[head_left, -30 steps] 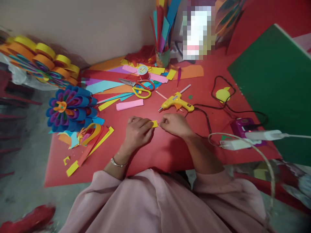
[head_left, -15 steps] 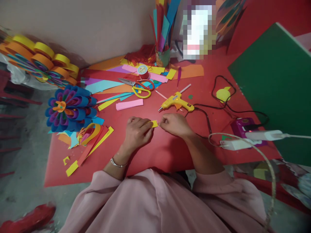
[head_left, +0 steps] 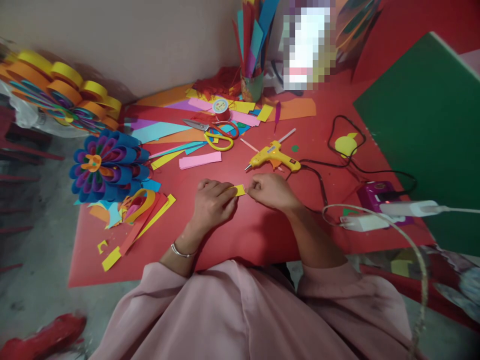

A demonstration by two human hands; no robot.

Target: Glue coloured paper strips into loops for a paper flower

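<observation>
A small yellow paper strip (head_left: 239,190) pokes out from the fingers of my left hand (head_left: 214,201), which is closed on it over the red tabletop. Just to its right, my right hand (head_left: 273,191) is closed in a pinch at the strip's free end. Whatever sits between those fingertips is too small to make out. Right above my right hand lies a yellow hot glue gun (head_left: 275,157), its nozzle pointing left. Folded pink paper strips (head_left: 200,160) lie beyond my left hand.
Scissors (head_left: 215,134) and a red thread spool (head_left: 221,110) lie among paper strips at the back. A blue-purple paper flower (head_left: 108,167) stands left, near a yellow-orange one (head_left: 63,90). Black cord (head_left: 320,185) runs right to a purple power socket (head_left: 375,192).
Almost nothing differs. Both hands keep the same place and grip around the yellow strip; the view has shifted very slightly.
</observation>
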